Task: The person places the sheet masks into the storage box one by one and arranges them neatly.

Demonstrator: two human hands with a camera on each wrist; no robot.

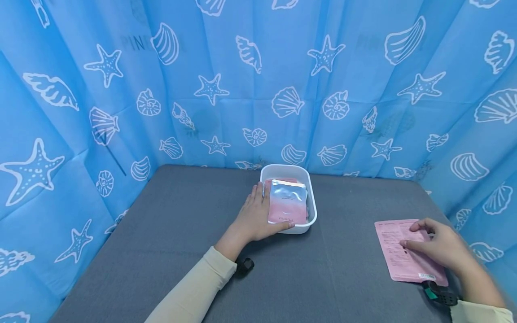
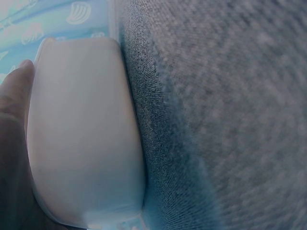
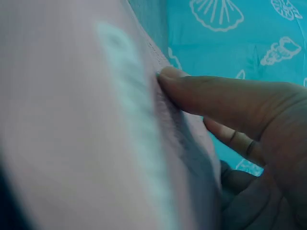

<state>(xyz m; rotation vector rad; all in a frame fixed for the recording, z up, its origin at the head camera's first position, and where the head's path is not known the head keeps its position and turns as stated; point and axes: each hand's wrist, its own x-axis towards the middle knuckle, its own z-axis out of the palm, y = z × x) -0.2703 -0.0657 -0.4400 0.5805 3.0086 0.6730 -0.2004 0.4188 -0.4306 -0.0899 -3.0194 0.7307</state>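
Note:
My left hand rests against a white plastic container, fingers extended along its left side and thumb across its front rim. Inside lies a pink and silver packet on top of other pink packaging. Off to the right, my right hand pinches a flat pink packet by its right part, the printed face with small text and a white label upward. In the right wrist view the thumb presses on that packet's face, while other fingers are partly hidden behind its edge.
Both things are on a grey cloth-covered table. A blue curtain with white shells and starfish hangs behind it and along both sides. Each wrist carries a black strap-on device, one visible at the left wrist.

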